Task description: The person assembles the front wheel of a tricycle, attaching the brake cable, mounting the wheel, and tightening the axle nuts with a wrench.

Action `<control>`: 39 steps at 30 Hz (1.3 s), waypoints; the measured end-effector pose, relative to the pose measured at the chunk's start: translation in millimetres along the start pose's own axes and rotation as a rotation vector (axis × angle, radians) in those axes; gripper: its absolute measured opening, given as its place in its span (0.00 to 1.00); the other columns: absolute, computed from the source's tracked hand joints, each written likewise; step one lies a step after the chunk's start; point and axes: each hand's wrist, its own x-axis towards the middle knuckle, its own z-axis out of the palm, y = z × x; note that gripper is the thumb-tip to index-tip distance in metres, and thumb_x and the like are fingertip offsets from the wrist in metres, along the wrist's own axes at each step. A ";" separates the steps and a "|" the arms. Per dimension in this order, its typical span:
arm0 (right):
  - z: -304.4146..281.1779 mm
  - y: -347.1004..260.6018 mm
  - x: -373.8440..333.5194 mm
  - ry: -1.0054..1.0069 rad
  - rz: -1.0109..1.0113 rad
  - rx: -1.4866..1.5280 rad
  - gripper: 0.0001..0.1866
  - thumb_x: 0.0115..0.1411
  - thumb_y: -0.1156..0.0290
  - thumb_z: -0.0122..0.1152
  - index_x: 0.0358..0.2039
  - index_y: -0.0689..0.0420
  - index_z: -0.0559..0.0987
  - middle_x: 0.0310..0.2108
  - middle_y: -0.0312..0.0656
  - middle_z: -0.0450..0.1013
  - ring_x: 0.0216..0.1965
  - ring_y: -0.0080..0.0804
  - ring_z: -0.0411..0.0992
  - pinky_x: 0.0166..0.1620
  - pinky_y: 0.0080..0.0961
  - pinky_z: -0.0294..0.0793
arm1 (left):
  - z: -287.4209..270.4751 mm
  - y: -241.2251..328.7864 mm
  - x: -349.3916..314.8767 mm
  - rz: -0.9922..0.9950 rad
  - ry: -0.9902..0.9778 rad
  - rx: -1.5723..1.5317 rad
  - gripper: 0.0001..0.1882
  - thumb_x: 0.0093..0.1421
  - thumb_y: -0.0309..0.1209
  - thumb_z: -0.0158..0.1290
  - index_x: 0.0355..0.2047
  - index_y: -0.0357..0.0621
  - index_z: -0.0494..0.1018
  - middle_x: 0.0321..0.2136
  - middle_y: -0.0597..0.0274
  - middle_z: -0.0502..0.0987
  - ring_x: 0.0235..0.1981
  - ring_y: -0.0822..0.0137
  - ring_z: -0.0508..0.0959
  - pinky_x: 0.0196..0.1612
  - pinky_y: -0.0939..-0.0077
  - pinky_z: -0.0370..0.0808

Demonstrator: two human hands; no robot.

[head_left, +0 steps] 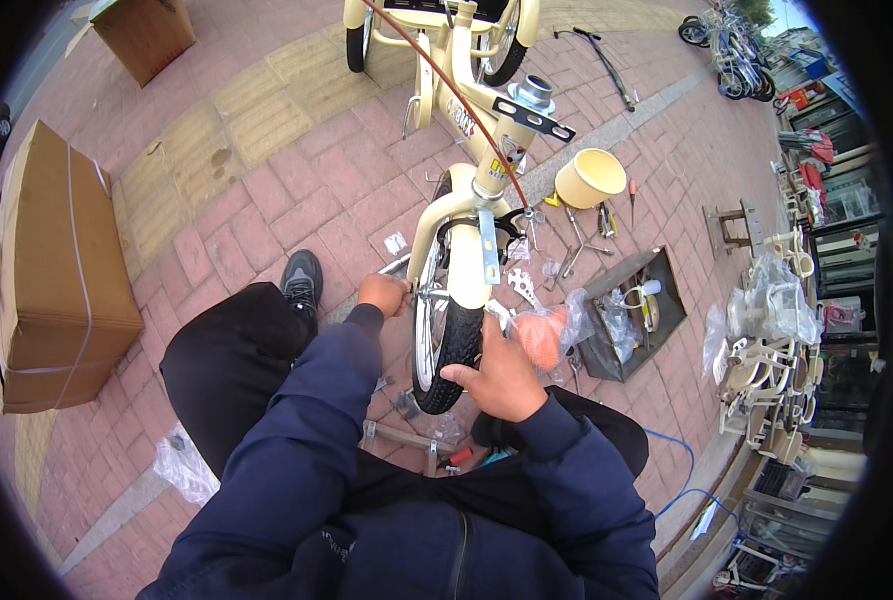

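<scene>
In front of me stands a cream tricycle (456,120), its front wheel (458,350) with black tyre between my hands. My left hand (382,294) is closed at the wheel's left side, near the hub. A silver bar-like piece (395,265) shows just beyond it, but what the fingers hold is hidden. On the right side, my right hand (506,375) grips the wheel, thumb against the tyre and fingers partly out of sight. Above the tyre curves a cream mudguard (468,262). A brown-red cable (476,115) hangs loose across the frame.
To the right are a yellow bucket (591,179), a metal toolbox (631,360), a multi-hole spanner (523,288) and a three-armed wrench (584,245). Cardboard boxes (61,280) stand left. Cream parts (766,385) are piled far right. A plastic bag (186,465) lies beside my leg.
</scene>
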 end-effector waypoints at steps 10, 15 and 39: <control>0.0 -0.4 1.1 -0.014 0.027 0.012 0.39 0.50 0.66 0.71 0.56 0.66 0.60 0.35 0.60 0.76 0.39 0.61 0.76 0.41 0.46 0.75 | -8.9 -7.2 10.2 0.031 -0.107 -0.078 0.06 0.57 0.21 0.58 0.36 0.35 0.76 0.31 0.59 0.79 0.29 0.68 0.80 0.34 0.77 0.81; -4.8 -3.1 1.1 -0.024 -0.002 -0.010 0.37 0.50 0.65 0.71 0.54 0.67 0.61 0.35 0.61 0.76 0.40 0.61 0.75 0.43 0.46 0.74 | -10.3 -1.4 -0.5 -0.070 -0.103 -0.161 0.10 0.64 0.30 0.56 0.38 0.33 0.75 0.29 0.61 0.78 0.27 0.71 0.79 0.32 0.78 0.80; -76.7 26.0 -1.4 0.205 -0.020 -0.348 0.25 0.56 0.60 0.65 0.48 0.65 0.74 0.35 0.58 0.77 0.39 0.59 0.75 0.42 0.44 0.74 | -30.0 -29.4 20.8 -0.184 -0.173 -0.332 0.09 0.64 0.26 0.53 0.43 0.39 0.73 0.34 0.63 0.77 0.34 0.67 0.78 0.43 0.72 0.78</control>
